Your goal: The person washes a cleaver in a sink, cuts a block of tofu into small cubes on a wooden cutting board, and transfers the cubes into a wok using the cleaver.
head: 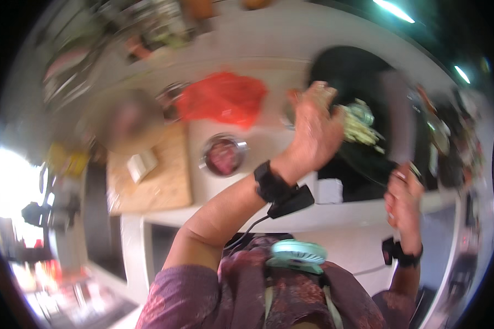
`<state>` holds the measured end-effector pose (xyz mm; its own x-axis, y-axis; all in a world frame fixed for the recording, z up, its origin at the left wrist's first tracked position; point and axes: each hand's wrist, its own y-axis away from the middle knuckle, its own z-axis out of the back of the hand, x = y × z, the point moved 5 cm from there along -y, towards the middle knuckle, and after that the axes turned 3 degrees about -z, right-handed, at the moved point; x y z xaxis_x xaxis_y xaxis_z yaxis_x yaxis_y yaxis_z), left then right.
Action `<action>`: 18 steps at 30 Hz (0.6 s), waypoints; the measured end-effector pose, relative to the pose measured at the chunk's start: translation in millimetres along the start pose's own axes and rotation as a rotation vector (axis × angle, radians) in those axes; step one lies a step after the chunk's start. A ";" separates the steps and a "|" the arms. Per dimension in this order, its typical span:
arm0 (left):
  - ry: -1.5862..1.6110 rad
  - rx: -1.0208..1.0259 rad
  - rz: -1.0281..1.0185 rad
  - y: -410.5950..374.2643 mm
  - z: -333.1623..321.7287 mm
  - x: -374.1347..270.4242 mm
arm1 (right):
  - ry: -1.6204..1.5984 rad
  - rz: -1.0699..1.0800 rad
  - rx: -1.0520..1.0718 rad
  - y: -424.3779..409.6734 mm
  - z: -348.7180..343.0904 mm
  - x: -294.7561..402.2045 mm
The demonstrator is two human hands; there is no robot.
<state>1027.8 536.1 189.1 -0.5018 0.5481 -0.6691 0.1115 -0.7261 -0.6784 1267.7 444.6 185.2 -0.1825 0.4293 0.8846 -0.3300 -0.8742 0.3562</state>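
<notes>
My right hand grips the handle of a broad-bladed kitchen knife, probably a cleaver; its blurred blade points away from me over the dark cooktop. My left hand is raised with its fingers apart, holding nothing that I can see. Just right of it lies a heap of pale green chopped vegetable with a light green item at its far side. To the left, a steel bowl holds pinkish-red meat. Beyond the bowl rests a crumpled red plastic bag.
A wooden cutting board bearing a white block lies at the left edge of the counter. A white box-like item sits at the front edge. Utensils stand right of the cooktop. A mint-green portable fan hangs at my chest.
</notes>
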 end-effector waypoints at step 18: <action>-0.891 0.217 0.178 189.6 385.4 265.1 | -0.143 -0.051 0.811 107.5 -332.3 -28.9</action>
<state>585.3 383.8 0.0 -0.9754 -0.0341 -0.2178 0.1327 -0.8797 -0.4567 929.7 413.6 97.8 -0.0473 0.4877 0.8717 0.4465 -0.7703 0.4553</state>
